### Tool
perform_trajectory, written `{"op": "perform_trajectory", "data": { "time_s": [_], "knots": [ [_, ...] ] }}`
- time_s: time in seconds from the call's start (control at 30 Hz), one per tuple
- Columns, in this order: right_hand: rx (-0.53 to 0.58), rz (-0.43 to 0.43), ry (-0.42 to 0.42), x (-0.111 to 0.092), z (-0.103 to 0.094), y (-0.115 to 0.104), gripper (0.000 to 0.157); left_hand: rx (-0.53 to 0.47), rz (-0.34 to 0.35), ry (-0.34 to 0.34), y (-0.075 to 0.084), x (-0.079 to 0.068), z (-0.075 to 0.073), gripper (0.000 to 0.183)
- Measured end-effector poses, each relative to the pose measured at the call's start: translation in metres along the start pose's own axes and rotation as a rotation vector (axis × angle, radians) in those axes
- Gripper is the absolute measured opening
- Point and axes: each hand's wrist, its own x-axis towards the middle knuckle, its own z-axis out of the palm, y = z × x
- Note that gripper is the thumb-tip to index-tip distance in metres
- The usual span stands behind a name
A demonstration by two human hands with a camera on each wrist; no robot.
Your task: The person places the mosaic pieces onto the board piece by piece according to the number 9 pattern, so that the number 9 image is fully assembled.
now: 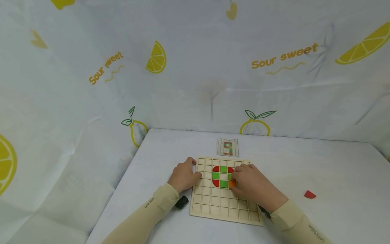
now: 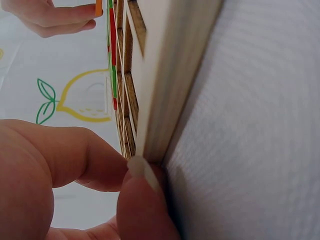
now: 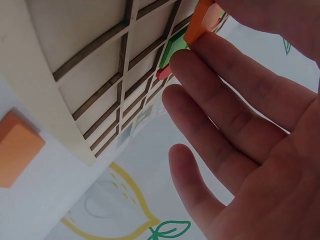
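A pale wooden grid board (image 1: 205, 208) lies on the table with green and red tiles set in a ring of cells. At its left edge is my left hand (image 1: 183, 174); the left wrist view shows thumb and curled index finger gripping the board's rim (image 2: 162, 100). My right hand (image 1: 254, 184) is over the board's right half. Its thumb and index finger pinch an orange tile (image 3: 196, 25) by the lower right of the ring, next to a green tile (image 3: 173, 49). The other right fingers are spread and hold nothing. Whether the orange tile touches the board is unclear.
Behind the board lies a printed pattern card (image 1: 220, 148). A red quarter-round piece (image 1: 310, 194) is on the table to the right. The right wrist view shows another orange piece (image 3: 17, 150) beside the board. A black object (image 1: 182, 202) sits by the left wrist.
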Motion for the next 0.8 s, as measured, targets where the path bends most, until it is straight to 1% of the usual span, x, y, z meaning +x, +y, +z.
{"op": "perform_trajectory", "data": {
  "time_s": [0.17,0.47,0.8],
  "knots": [
    [-0.005,-0.009,0.013,-0.0003,0.0007,0.0001,0.009,-0.003,0.002,0.001,0.0000,0.0000,-0.0002,0.045],
    [-0.025,-0.014,0.013,0.0007,0.0018,0.0010,0.010,-0.003,0.009,0.001,0.0005,-0.0007,-0.0008,0.046],
    [-0.026,-0.001,-0.011,0.0002,0.0026,0.0003,0.010,-0.007,0.002,-0.005,-0.0005,0.0014,-0.0004,0.046]
  ]
}}
